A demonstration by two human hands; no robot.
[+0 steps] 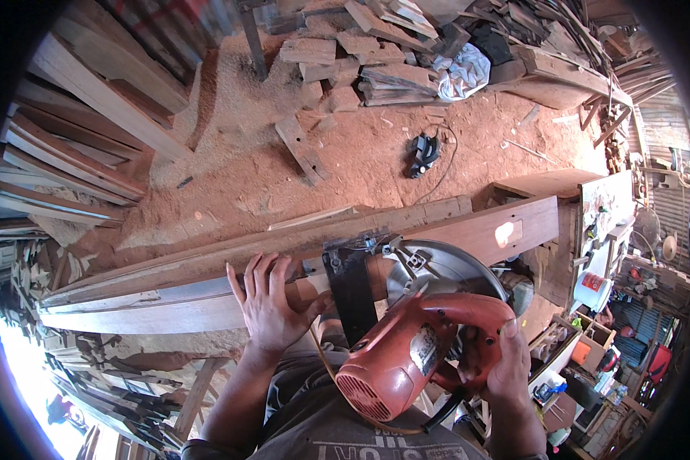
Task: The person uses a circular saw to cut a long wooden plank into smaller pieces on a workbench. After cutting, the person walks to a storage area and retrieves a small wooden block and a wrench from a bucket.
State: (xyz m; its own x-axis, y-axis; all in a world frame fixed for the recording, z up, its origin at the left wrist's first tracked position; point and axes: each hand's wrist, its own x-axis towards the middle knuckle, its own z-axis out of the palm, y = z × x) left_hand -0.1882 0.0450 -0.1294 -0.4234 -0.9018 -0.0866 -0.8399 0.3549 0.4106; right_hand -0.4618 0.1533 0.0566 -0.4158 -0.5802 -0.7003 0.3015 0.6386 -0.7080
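Note:
A red circular saw (395, 356) rests on a long wooden plank (525, 226) in front of me, its metal blade guard (456, 268) toward the plank's right part. My right hand (507, 364) is wrapped round the saw's rear handle. The saw's dark base plate (349, 287) lies across the plank. To the left of that plate, my left hand (272, 307) lies on the plank with its fingers spread, holding nothing. A thicker timber beam (207, 257) runs along the plank's far side. The blade's lower part is hidden.
Sawdust covers the ground (238, 184), where a dark corded power tool (422, 156) lies. Wood offcuts (391, 80) are piled beyond it, next to a white plastic bag (464, 73). Boards (77, 161) lean at the left. A white bucket (592, 290) stands at the right.

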